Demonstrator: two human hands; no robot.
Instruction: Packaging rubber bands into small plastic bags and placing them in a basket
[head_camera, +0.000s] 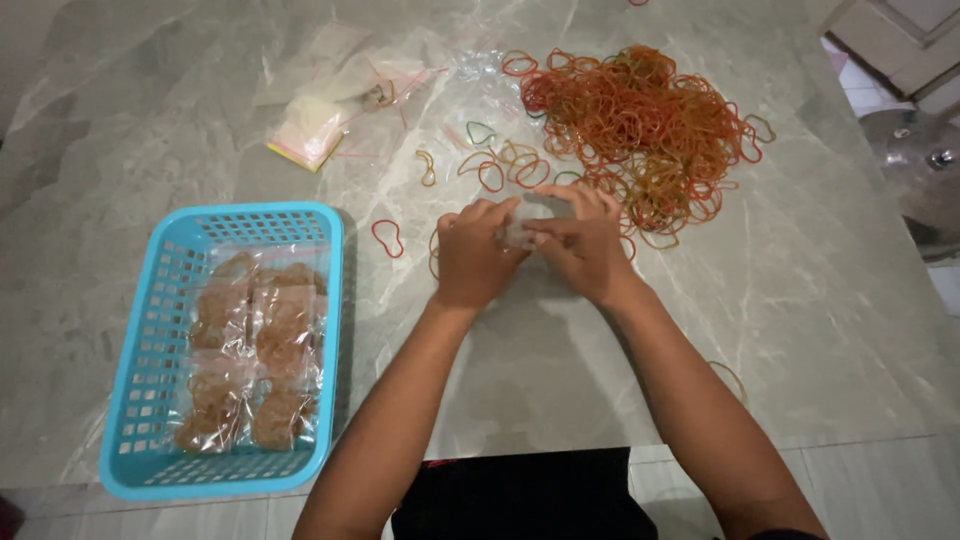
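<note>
The left hand (472, 255) and the right hand (585, 243) meet over the grey marble table (780, 330), fingers curled and pinching a small clear plastic bag (528, 225) between them (its contents are too hidden by the fingers to tell). The bag sits just beside the near edge of the big pile of rubber bands (640, 130), mostly orange, red and yellow, which spreads out beyond the right hand. A few loose bands (505, 165) lie on the near-left fringe of the pile, just beyond the fingertips, and one red band (388, 238) lies alone further left of the pile, near the left hand. Well left of the pile, a heap of empty clear bags (330, 100) rests on the table. Nearer the person, far from the pile, a blue plastic basket (135, 400) holds filled bags of bands (250, 350).
</note>
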